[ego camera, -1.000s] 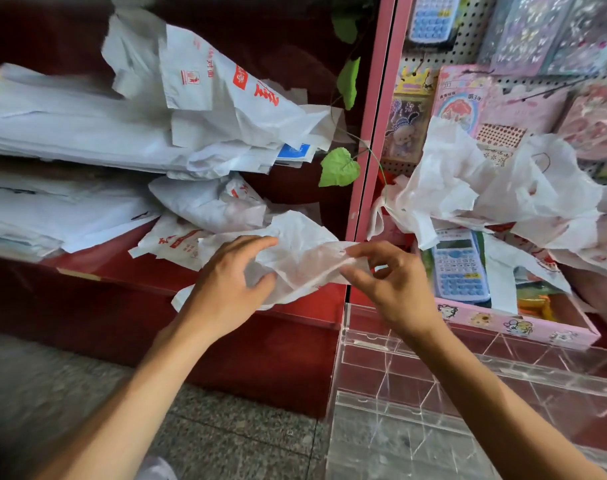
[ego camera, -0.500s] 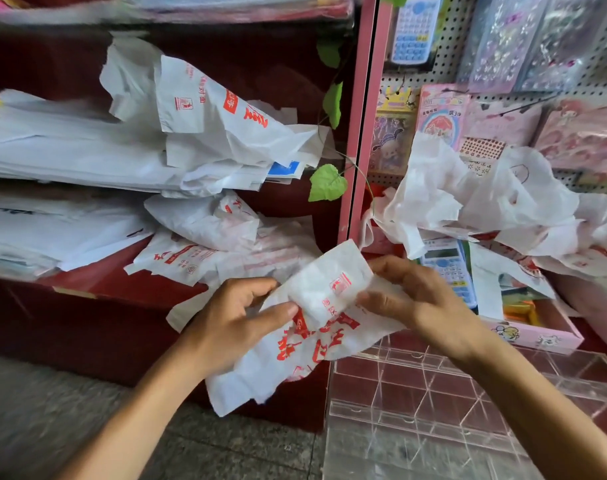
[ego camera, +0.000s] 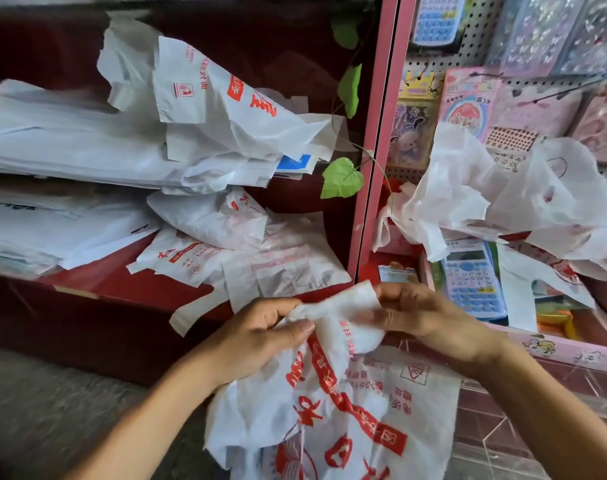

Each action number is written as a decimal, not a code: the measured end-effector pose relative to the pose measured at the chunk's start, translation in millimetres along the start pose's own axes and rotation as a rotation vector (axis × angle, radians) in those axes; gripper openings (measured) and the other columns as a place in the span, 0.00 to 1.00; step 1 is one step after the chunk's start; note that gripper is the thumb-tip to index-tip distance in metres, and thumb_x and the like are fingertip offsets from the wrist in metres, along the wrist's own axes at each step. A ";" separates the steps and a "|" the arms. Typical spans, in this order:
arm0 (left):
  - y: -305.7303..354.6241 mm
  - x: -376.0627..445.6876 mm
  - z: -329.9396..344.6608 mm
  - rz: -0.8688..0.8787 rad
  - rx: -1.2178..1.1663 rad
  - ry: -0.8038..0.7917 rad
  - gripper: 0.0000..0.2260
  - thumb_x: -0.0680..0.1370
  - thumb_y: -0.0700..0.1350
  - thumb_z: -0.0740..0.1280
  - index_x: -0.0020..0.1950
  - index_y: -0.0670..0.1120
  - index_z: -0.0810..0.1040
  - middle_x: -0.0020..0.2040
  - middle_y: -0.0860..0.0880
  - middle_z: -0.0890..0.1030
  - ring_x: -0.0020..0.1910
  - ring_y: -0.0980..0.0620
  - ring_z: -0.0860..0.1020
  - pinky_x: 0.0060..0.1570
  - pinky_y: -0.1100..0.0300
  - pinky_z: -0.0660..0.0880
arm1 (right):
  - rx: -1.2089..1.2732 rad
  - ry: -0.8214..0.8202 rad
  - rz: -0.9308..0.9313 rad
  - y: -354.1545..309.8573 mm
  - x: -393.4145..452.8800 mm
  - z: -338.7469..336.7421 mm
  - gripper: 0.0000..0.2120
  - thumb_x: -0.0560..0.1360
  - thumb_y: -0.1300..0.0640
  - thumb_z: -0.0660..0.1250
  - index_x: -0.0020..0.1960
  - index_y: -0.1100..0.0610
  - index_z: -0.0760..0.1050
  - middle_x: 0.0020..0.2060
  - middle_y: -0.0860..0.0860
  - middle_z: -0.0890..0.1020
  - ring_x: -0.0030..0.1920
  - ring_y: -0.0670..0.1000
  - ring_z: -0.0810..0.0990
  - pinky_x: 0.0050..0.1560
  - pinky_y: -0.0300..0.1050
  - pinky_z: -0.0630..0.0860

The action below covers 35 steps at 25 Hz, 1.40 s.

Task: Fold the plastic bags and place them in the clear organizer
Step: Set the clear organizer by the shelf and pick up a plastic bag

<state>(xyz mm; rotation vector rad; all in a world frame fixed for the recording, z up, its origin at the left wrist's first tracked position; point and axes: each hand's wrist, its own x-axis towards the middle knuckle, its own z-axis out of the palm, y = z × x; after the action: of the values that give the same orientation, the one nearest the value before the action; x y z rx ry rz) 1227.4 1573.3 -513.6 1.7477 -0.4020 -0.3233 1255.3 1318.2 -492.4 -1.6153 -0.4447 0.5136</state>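
A white plastic bag with red print (ego camera: pixel 333 403) hangs in front of me, its top edge bunched between both hands. My left hand (ego camera: pixel 257 337) pinches the bag's upper left with thumb and curled fingers. My right hand (ego camera: pixel 423 317) grips the upper right corner, fingers curled over it. The clear organizer (ego camera: pixel 537 420) with its divided compartments sits at the lower right, partly hidden behind the hanging bag and my right forearm. More white bags (ego camera: pixel 226 251) lie loose on the red shelf.
A dark red shelf (ego camera: pixel 115 289) at left holds stacks of flat and crumpled bags (ego camera: pixel 205 133). A crumpled bag heap (ego camera: pixel 509 202) lies over a pink box with a calculator (ego camera: pixel 471 278). A pegboard with packaged goods (ego camera: pixel 468 98) stands behind. Green vine leaves (ego camera: pixel 342 178) hang by the pink post.
The bag has been pulled off the shelf and down toward me, and it now hangs open showing its red print. Both hands have moved lower and hold its top edge.
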 end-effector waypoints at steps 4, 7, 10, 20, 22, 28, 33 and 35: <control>-9.6 2.2 -5.8 -0.066 -0.012 0.036 0.10 0.78 0.50 0.69 0.56 0.49 0.83 0.54 0.50 0.85 0.56 0.53 0.82 0.59 0.58 0.75 | 0.046 0.202 0.041 25.8 13.5 -4.7 0.06 0.75 0.58 0.70 0.46 0.62 0.80 0.43 0.61 0.85 0.42 0.59 0.82 0.42 0.48 0.80; -20.4 1.4 -23.8 -0.143 -0.030 0.073 0.18 0.71 0.62 0.72 0.57 0.57 0.81 0.57 0.50 0.83 0.60 0.52 0.80 0.67 0.49 0.70 | -0.069 0.454 -0.058 29.6 14.0 -16.9 0.08 0.78 0.55 0.67 0.43 0.58 0.79 0.37 0.54 0.84 0.37 0.53 0.82 0.34 0.41 0.78; -29.7 -0.4 -32.2 -0.134 0.069 0.007 0.26 0.66 0.60 0.76 0.62 0.57 0.78 0.59 0.50 0.82 0.61 0.51 0.79 0.64 0.51 0.73 | -0.124 0.629 -0.121 26.8 -1.1 -37.8 0.11 0.79 0.51 0.63 0.47 0.58 0.78 0.39 0.52 0.85 0.37 0.52 0.85 0.33 0.39 0.78; -39.9 6.3 -31.0 -0.209 0.236 0.211 0.17 0.66 0.59 0.73 0.52 0.55 0.84 0.49 0.50 0.85 0.52 0.52 0.81 0.62 0.46 0.75 | 0.020 0.782 -0.056 27.7 -27.9 -60.1 0.12 0.79 0.42 0.62 0.48 0.50 0.76 0.45 0.54 0.86 0.41 0.60 0.85 0.45 0.60 0.82; -40.4 4.9 -30.5 -0.261 0.168 0.179 0.14 0.68 0.55 0.72 0.53 0.58 0.84 0.51 0.51 0.84 0.54 0.55 0.81 0.61 0.49 0.77 | 0.139 0.745 -0.100 25.4 -28.5 -57.9 0.10 0.79 0.44 0.63 0.46 0.49 0.76 0.44 0.53 0.85 0.38 0.56 0.85 0.40 0.53 0.82; -41.3 2.4 -26.3 -0.251 0.068 0.039 0.13 0.69 0.47 0.71 0.53 0.52 0.83 0.53 0.49 0.84 0.54 0.54 0.81 0.54 0.55 0.77 | 0.324 0.684 -0.116 23.8 -30.6 -50.4 0.09 0.79 0.48 0.62 0.50 0.53 0.76 0.43 0.53 0.85 0.38 0.54 0.85 0.36 0.47 0.83; -36.4 7.6 -27.0 -0.020 -0.322 0.296 0.16 0.58 0.54 0.82 0.34 0.47 0.81 0.39 0.43 0.80 0.38 0.49 0.78 0.36 0.58 0.75 | 0.421 0.702 -0.073 19.7 -30.2 -53.5 0.11 0.79 0.50 0.64 0.55 0.56 0.77 0.51 0.56 0.85 0.46 0.56 0.85 0.46 0.52 0.84; -29.7 6.7 -31.3 0.078 -0.522 0.329 0.17 0.61 0.53 0.82 0.31 0.47 0.77 0.35 0.45 0.77 0.35 0.50 0.76 0.30 0.61 0.73 | 0.456 0.730 -0.050 20.7 -31.1 -57.7 0.09 0.79 0.51 0.65 0.52 0.57 0.78 0.56 0.58 0.84 0.53 0.59 0.83 0.57 0.59 0.80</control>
<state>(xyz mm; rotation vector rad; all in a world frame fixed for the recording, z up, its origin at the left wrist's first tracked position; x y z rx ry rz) 1249.5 1603.5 -536.0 1.2392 -0.1276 -0.0686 1262.3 1251.2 -506.3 -1.2321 0.1750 -0.0398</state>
